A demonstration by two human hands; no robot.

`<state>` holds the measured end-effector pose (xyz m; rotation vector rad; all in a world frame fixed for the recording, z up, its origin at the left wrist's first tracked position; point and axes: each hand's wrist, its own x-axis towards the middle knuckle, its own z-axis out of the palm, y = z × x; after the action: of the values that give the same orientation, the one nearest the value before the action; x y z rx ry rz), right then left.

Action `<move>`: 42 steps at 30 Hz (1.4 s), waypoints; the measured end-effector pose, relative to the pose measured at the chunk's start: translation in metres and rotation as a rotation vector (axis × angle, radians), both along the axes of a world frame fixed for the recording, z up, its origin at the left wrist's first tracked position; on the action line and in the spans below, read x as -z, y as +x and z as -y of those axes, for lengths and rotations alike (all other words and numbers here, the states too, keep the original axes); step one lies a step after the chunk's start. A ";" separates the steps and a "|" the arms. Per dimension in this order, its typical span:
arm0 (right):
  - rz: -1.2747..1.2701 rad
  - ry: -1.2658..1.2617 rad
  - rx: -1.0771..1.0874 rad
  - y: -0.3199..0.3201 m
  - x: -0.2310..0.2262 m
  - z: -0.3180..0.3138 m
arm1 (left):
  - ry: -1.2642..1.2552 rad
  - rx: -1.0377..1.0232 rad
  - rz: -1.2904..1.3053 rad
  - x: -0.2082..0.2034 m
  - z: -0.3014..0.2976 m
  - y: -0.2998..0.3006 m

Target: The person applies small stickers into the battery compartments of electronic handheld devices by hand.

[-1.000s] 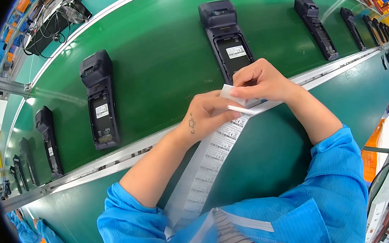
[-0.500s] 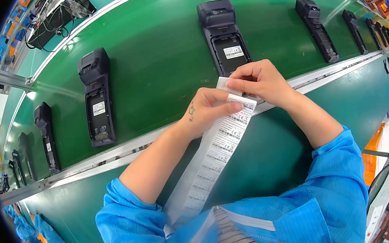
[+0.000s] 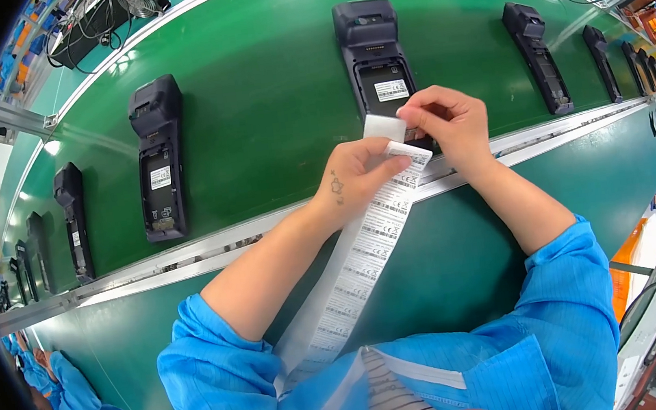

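Labels (image 3: 368, 259) on a long pale strip slope down from the left hand (image 3: 351, 179), whose thumb pinches the strip near its top against bent fingers, probably to hold it taut. The right hand (image 3: 455, 122) sits just beside, thumb and forefinger closed on the corner of a blank white flap (image 3: 384, 127), in front of a dark handheld device (image 3: 367, 28) on the green belt (image 3: 265, 90). The device's lower part is partly covered, the strip's tail is lost against the blue smock (image 3: 486, 359), and whether the flap is bare backing or a loose label is hard to say.
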<state>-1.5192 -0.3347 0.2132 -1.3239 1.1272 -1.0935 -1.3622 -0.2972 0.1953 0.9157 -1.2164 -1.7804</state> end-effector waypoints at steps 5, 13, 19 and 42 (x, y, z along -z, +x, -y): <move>-0.062 -0.073 0.039 -0.017 -0.001 0.046 | -0.053 0.044 0.061 0.002 0.000 -0.007; -0.265 0.066 -0.116 -0.015 0.005 0.064 | -0.117 0.259 0.113 -0.001 0.004 -0.012; -0.330 0.031 -0.123 -0.013 0.003 0.065 | -0.094 0.263 0.133 -0.002 0.005 -0.017; -0.485 0.035 -0.163 -0.005 -0.005 0.067 | -0.095 0.318 0.108 0.002 0.011 -0.038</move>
<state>-1.5241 -0.4021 0.2177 -1.6734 1.3490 -0.6436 -1.4006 -0.3086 0.1934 0.8059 -1.5741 -1.9170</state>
